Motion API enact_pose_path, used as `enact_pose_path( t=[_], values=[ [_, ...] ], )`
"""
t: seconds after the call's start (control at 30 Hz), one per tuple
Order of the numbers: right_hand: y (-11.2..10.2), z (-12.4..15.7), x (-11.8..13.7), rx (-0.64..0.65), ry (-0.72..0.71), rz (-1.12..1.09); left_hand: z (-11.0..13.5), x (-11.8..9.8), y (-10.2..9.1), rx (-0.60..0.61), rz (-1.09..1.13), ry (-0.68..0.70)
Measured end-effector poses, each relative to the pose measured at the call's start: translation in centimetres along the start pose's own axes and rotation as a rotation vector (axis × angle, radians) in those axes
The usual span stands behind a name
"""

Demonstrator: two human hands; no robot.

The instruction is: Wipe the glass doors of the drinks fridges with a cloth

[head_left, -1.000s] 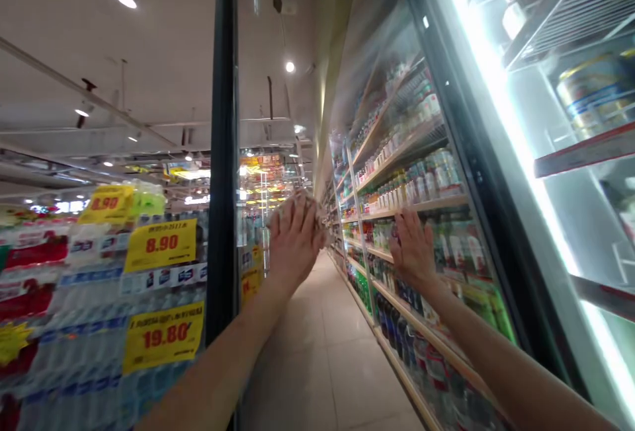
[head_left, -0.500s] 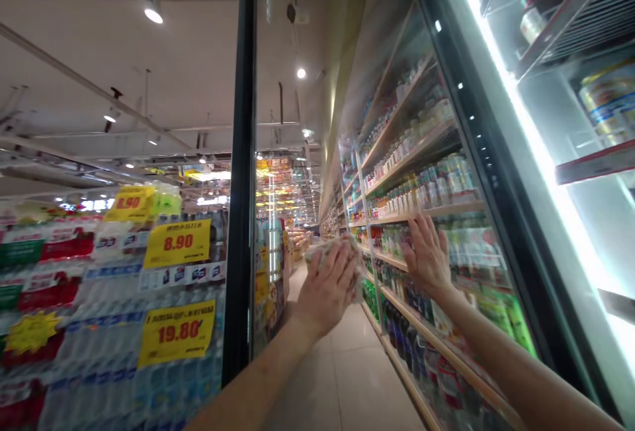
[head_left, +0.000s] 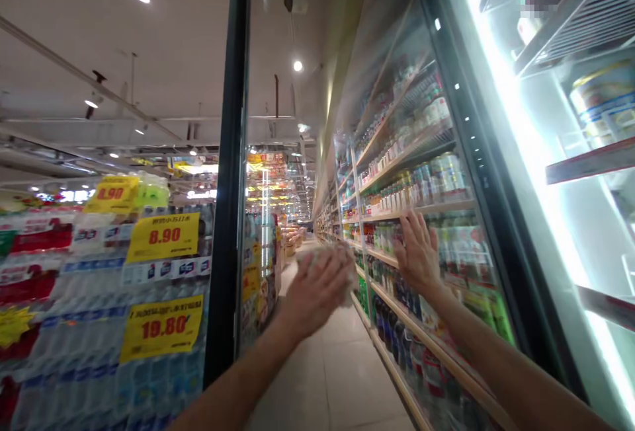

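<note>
The glass door (head_left: 288, 107) of a display fridge stands open in front of me, in a black frame (head_left: 228, 153). My left hand (head_left: 317, 289) lies over a pale, crumpled cloth (head_left: 351, 279) against the pane, its fingers bent over the cloth and slightly smeared by motion. To the right, my right hand (head_left: 419, 252) is raised with fingers stretched out and palm toward the glass. Nothing is in it. Whether its palm touches the pane, I cannot tell for sure. Shelves of bottles and cans show in the glass around both hands.
At right is the lit fridge interior with a shelf edge (head_left: 590, 160) and cans (head_left: 605, 104). Stacked packs of bottled water (head_left: 84, 332) with yellow price signs (head_left: 163, 236) stand at left. A tiled floor (head_left: 342, 371) shows through the door.
The door frame, price signs and both hands have shifted a little left in view. My left hand stays on the cloth at the glass; my right hand keeps its spread pose.
</note>
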State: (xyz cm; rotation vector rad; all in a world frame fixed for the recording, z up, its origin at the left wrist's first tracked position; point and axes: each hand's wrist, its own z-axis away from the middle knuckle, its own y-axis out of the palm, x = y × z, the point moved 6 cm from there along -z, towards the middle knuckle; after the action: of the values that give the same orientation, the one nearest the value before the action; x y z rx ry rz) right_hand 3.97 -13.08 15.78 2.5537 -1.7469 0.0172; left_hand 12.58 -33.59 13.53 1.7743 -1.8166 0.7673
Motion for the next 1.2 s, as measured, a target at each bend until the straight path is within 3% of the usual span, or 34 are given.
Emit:
enact_pose_path(
  t=[0.07, 0.13, 0.17, 0.3, 0.33, 0.4, 0.5, 0.53, 0.67, 0.7, 0.83, 0.9, 1.0, 1.07, 1.13, 1.2],
  values=[
    [-0.1, 0.0, -0.1, 0.006, 0.004, -0.001, -1.0, 3.4, -0.5, -0.025, -0.028, -0.266],
    [-0.2, 0.0, -0.2, 0.019, 0.012, -0.003, -1.1, 4.5, -0.7, -0.018, -0.033, -0.36],
    [-0.2, -0.1, -0.2, 0.027, 0.016, -0.004, -0.8, 3.9, -0.6, -0.005, -0.024, -0.318],
    [-0.1, -0.1, -0.3, 0.046, 0.009, 0.008, 2.1, -2.1, -0.2, 0.09, 0.068, 0.141],
    [-0.1, 0.0, -0.4, 0.05, 0.005, 0.016, 2.9, -2.8, -0.2, 0.102, 0.084, 0.19],
    [-0.1, 0.0, -0.5, 0.055, 0.008, 0.038, 3.5, -2.5, -0.3, 0.093, 0.079, 0.095],
    [0.0, -0.1, -0.6, 0.067, 0.022, 0.057, 3.9, -0.7, -0.6, 0.054, 0.026, -0.213],
    [0.1, -0.1, -0.7, 0.066, 0.027, 0.054, 4.0, -1.0, -0.5, 0.058, 0.028, -0.195],
    [0.1, -0.1, -0.7, 0.067, 0.023, 0.022, 3.4, -3.9, 0.2, 0.105, 0.106, 0.173],
    [0.2, -0.1, -0.7, 0.068, 0.016, 0.024, 2.6, -3.4, 0.3, 0.099, 0.099, 0.146],
    [0.1, -0.1, -0.7, 0.06, 0.023, 0.033, -0.5, 0.5, 0.3, 0.063, 0.027, -0.256],
    [0.0, -0.1, -0.7, 0.053, 0.033, 0.022, -0.7, -1.0, 0.5, 0.081, 0.057, -0.157],
    [-0.1, -0.1, -0.5, 0.055, 0.031, 0.013, 1.3, -6.6, 1.0, 0.139, 0.154, 0.299],
    [-0.2, -0.1, -0.5, 0.062, 0.032, 0.011, 2.3, -8.0, 1.4, 0.17, 0.182, 0.422],
    [-0.2, -0.1, -0.5, 0.071, 0.04, 0.009, 1.2, -6.3, 1.4, 0.157, 0.163, 0.322],
    [-0.3, -0.2, -0.5, 0.081, 0.053, 0.008, -1.6, -2.0, 1.1, 0.098, 0.11, 0.06]
  ],
)
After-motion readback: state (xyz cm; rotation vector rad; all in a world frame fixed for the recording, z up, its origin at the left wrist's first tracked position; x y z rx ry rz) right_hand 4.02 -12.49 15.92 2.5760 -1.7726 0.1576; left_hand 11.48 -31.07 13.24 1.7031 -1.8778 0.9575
